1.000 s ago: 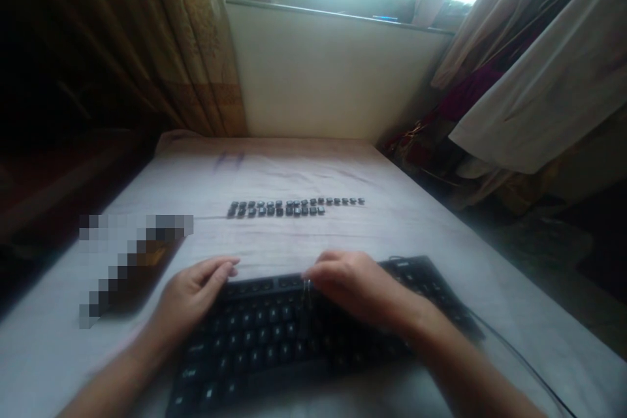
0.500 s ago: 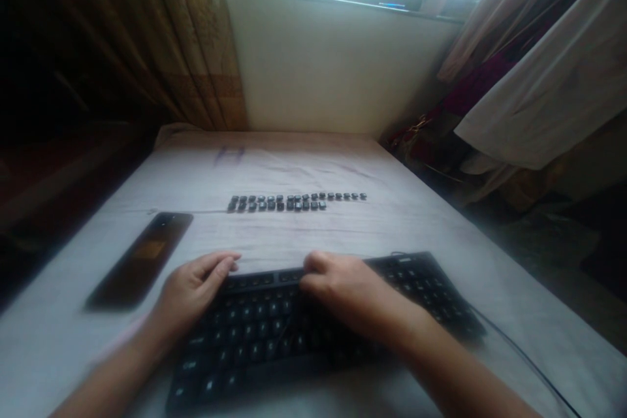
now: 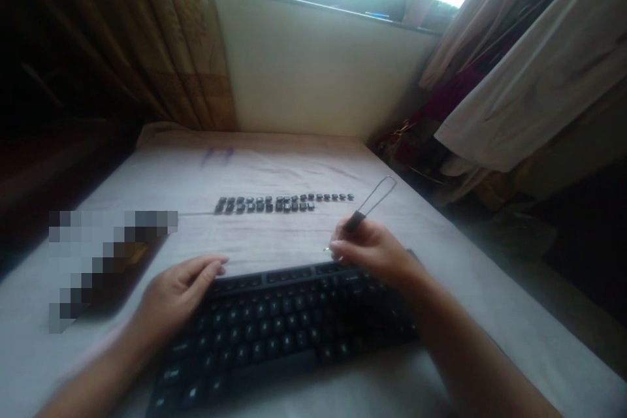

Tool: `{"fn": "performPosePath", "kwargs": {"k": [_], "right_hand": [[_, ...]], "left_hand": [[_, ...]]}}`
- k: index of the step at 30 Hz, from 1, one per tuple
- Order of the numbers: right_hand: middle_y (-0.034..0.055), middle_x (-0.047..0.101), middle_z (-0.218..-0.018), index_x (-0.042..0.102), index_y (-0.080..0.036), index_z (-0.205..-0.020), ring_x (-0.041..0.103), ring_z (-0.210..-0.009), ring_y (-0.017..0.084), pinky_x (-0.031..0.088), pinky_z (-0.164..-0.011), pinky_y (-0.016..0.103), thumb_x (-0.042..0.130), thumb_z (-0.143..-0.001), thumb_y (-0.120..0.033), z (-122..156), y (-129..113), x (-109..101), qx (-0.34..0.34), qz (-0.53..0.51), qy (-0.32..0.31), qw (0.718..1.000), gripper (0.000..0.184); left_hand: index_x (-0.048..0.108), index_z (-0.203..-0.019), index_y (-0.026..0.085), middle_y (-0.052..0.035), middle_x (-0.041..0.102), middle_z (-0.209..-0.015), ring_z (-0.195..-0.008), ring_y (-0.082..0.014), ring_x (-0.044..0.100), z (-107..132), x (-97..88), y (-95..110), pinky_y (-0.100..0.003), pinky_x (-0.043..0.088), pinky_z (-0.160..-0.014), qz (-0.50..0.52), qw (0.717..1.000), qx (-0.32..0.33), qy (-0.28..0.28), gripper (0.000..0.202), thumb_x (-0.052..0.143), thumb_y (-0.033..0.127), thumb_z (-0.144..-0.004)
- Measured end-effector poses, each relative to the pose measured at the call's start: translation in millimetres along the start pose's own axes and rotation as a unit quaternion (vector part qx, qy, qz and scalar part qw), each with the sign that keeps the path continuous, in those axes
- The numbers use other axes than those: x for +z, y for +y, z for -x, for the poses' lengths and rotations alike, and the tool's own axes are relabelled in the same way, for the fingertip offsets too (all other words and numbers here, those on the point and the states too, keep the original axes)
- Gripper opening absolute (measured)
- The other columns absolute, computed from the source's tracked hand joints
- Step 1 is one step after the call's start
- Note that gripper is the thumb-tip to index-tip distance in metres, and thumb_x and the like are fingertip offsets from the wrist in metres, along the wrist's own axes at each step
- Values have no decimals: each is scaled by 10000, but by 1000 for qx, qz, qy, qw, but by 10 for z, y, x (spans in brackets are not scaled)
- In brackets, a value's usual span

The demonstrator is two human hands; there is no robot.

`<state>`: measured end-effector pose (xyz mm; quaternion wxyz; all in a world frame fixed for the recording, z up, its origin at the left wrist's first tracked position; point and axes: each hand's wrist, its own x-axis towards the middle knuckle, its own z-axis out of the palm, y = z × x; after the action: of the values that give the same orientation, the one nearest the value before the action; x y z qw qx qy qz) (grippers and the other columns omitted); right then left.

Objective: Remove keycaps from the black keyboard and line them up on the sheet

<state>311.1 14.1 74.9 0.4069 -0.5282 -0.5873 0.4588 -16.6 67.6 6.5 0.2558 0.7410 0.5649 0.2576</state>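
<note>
Keycap puller, a thin wire loop on a dark handle (image 3: 368, 207), is pinched by the handle in the fingers of the right hand (image 3: 375, 251), loop tilted up and away, above the far edge of the black plastic keyboard (image 3: 274, 330). Left hand (image 3: 172, 294) rests half open, holding nothing, on the keyboard's far left corner. Two rows of loose dark keycaps (image 3: 281, 202) lie on the pale table cover (image 3: 294, 163), well apart from the keyboard.

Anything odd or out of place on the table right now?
Yes: loose keycaps lie in two rows on the cloth beyond the keyboard, off the board. The right hand holds a wire puller.
</note>
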Motion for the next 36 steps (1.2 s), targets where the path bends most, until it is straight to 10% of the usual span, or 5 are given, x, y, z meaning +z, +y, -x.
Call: {"fn": "performPosePath", "kwargs": {"k": [17, 36], "right_hand": [[-38, 631, -650, 601, -169, -818, 582, -536, 71, 485, -525, 186, 767, -685, -321, 141, 258, 88, 58, -211, 15, 976, 262], [-28, 604, -689, 630, -178, -823, 556, -611, 98, 484, -606, 247, 709, -726, -373, 138, 344, 71, 22, -61, 33, 997, 231]], "left_hand": [[749, -924, 296, 22, 778, -890, -860, -217, 725, -16, 9, -29, -264, 560, -801, -29, 999, 12, 14, 456, 486, 637, -774], [752, -916, 304, 11, 773, -940, -907, -240, 713, -16, 11, -62, -299, 550, -839, -43, 999, 13, 14, 468, 482, 657, -768]]}}
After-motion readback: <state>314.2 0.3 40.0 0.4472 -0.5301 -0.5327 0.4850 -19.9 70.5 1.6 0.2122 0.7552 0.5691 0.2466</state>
